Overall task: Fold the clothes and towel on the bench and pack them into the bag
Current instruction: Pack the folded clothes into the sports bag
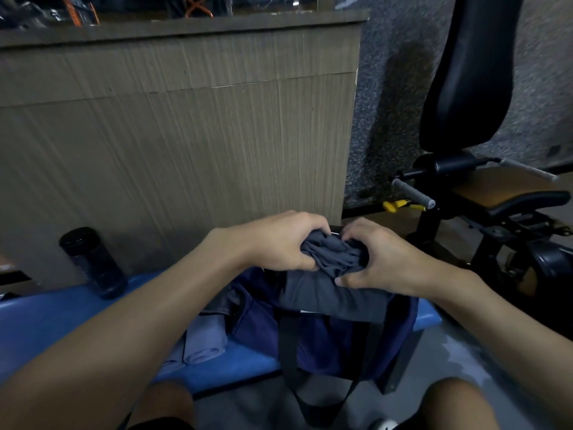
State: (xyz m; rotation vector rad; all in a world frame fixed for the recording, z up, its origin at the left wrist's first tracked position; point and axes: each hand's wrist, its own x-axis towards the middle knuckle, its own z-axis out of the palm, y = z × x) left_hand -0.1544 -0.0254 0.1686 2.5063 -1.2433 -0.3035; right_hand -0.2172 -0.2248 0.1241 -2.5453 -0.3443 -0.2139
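The curled fingers (313, 225) of the left hand (279, 240) and those of the right hand (384, 259) are clamped on the bunched end of a dark grey, soft knit garment (333, 254). The left thumb is tucked against the near side of the wad, and the right thumb presses on its lower edge. The two hands almost meet over it, just below the middle of the view, toward 5 o'clock.

Between the hands the fabric is crushed into tight ridges and creases. From there toward 6 o'clock it smooths into a flat, matte charcoal slab, folded over, with a thin pale line along its near edge. This slab lies in the open mouth of a navy blue fabric bag (328, 339).

Black webbing straps (288, 352) run down the front of the bag and hang past the bench edge at 6 o'clock. The bag sits at the right end of a bright blue bench (55, 324).

At 8 o'clock from the bag, touching its side, a pale grey-blue cloth (204, 339) lies on the bench with its edges rolled over. At 9 o'clock in the view a black cylindrical bottle (93, 262) stands upright at the bench's far edge, before a wood-grain panel (186, 119). Between 1 and 3 o'clock stands a black padded gym machine (468, 72) with grey grips.
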